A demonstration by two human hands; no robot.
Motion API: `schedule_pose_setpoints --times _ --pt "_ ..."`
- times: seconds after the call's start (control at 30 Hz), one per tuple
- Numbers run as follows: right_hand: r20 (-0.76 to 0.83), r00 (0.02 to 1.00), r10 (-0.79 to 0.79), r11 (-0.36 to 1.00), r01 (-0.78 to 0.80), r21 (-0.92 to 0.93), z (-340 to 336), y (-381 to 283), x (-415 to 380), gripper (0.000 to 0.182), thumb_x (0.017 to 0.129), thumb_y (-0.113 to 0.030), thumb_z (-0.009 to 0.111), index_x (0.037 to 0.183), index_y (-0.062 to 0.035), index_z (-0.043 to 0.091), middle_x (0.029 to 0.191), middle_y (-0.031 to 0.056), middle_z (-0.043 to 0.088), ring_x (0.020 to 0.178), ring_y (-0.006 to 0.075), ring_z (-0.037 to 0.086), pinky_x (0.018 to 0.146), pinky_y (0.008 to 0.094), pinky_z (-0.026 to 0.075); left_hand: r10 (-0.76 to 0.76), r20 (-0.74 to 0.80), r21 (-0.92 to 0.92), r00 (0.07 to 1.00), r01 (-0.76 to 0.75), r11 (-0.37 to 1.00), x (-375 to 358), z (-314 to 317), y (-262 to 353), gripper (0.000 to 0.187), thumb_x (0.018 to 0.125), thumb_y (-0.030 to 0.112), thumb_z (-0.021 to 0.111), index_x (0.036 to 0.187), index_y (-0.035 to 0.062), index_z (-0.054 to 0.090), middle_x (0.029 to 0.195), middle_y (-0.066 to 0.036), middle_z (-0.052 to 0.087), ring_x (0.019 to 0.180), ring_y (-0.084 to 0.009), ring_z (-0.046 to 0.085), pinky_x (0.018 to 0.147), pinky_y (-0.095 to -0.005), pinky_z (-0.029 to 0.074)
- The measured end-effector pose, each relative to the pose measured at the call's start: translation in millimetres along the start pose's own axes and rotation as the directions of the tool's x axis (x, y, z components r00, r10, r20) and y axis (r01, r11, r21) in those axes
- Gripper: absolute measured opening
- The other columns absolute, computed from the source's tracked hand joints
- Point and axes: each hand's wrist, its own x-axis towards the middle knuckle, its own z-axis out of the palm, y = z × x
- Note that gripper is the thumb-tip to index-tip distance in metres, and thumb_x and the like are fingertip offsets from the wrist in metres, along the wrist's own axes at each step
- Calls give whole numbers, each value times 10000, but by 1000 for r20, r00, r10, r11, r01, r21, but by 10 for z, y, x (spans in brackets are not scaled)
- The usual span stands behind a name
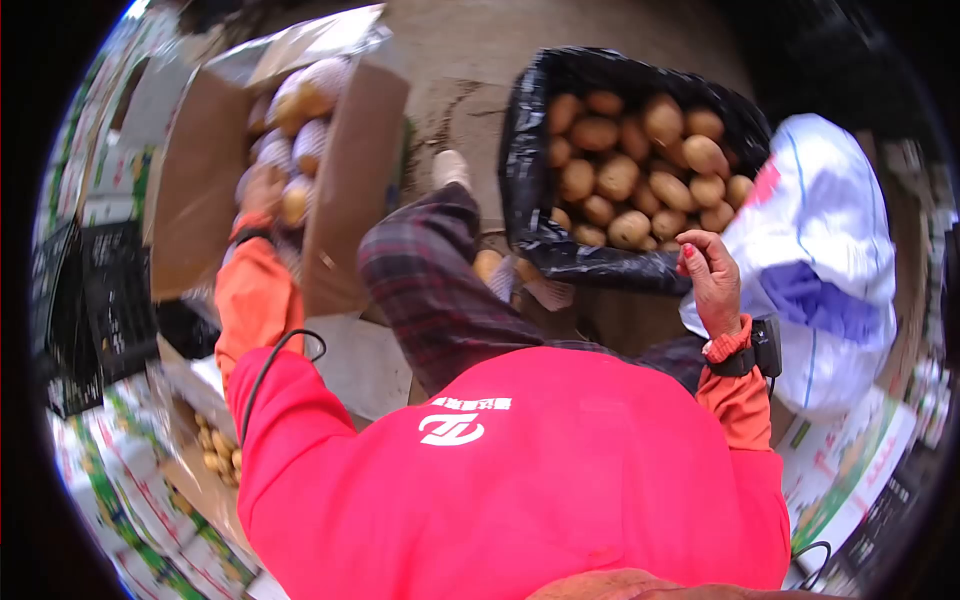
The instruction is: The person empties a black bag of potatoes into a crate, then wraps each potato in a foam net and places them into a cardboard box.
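Observation:
My left hand (262, 190) reaches into a cardboard box (345, 190) on the left, over potatoes wrapped in white foam nets (308, 145). Its fingers are blurred among the nets, and I cannot tell whether they grip one. My right hand (712, 280) is raised at the near right corner of a crate lined with a black plastic bag (620, 268). Its fingers are curled in, with red at a fingertip and nothing else showing in them. Bare brown potatoes (617, 177) fill the lined crate.
A white woven sack (825, 210) with a purple-blue inside leans right of the crate. Foam nets (545, 290) lie between my legs. Smaller potatoes (220, 450) sit in a carton at lower left. Black plastic crates (110, 280) and printed cartons (135, 470) stand along the left.

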Motion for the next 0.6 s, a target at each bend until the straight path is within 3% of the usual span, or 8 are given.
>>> schedule_pose_setpoints --times 0.07,0.1,0.17,0.23,0.33,0.4,0.5,0.6 --pt "-105 994 20 1000 -21 -6 -300 130 -143 118 879 -85 501 960 -25 562 712 -18 501 639 53 468 595 183 404 153 -44 46 987 -151 987 196 23 -311 325 793 184 456 1076 79 577 1078 -142 563 1010 -289 537 871 -335 421" --pt "-147 989 26 1000 -28 -7 -442 184 -215 119 879 -88 502 958 -23 562 709 -18 498 635 52 463 594 183 403 11 356 48 934 -30 998 181 -614 432 341 792 165 433 1087 67 575 1151 -123 539 1067 -255 511 907 -320 401" --pt "-234 971 44 999 -45 -1 -689 309 -326 126 879 -103 505 954 -19 563 696 -17 492 623 54 452 585 190 396 -22 105 -67 994 29 997 192 -830 1369 321 802 141 425 1067 67 589 1099 -102 574 1026 -256 537 896 -323 408" --pt "-324 945 38 995 -64 -72 -881 354 -422 124 883 -100 496 948 -18 562 681 -14 492 616 57 453 584 194 398 272 -29 -318 962 -267 910 255 -822 2303 306 823 180 472 1082 53 576 1068 -133 588 994 -256 561 866 -317 424" --pt "-511 858 -56 975 -63 -214 -1251 353 -558 125 871 -91 487 937 -10 556 662 -2 493 597 60 448 575 201 392 507 335 -632 795 -210 746 210 -526 3804 343 810 206 547 1107 36 550 1053 -146 594 955 -235 574 836 -314 436" --pt "-617 783 -71 965 -103 -241 -1613 382 -686 126 857 -86 505 937 -4 559 687 23 526 619 79 481 589 218 406 789 182 -553 587 -603 575 278 41 4490 393 801 190 584 1154 32 515 1034 -153 596 942 -251 580 800 -316 452" --pt "-635 737 -234 816 -206 -540 -1982 367 -842 138 832 -79 535 948 -10 565 754 55 573 678 125 533 622 245 429 699 358 -246 619 -659 711 209 754 5261 638 754 450 554 1226 40 429 1130 -205 521 1026 -317 521 873 -391 414" --pt "-530 797 -292 680 -216 -700 -2099 415 -777 178 793 -65 560 967 -26 568 879 107 598 763 234 585 663 310 458 416 556 -194 719 -374 907 98 1398 5672 812 703 522 582 1291 33 312 1135 -204 518 1052 -366 484 909 -406 381"
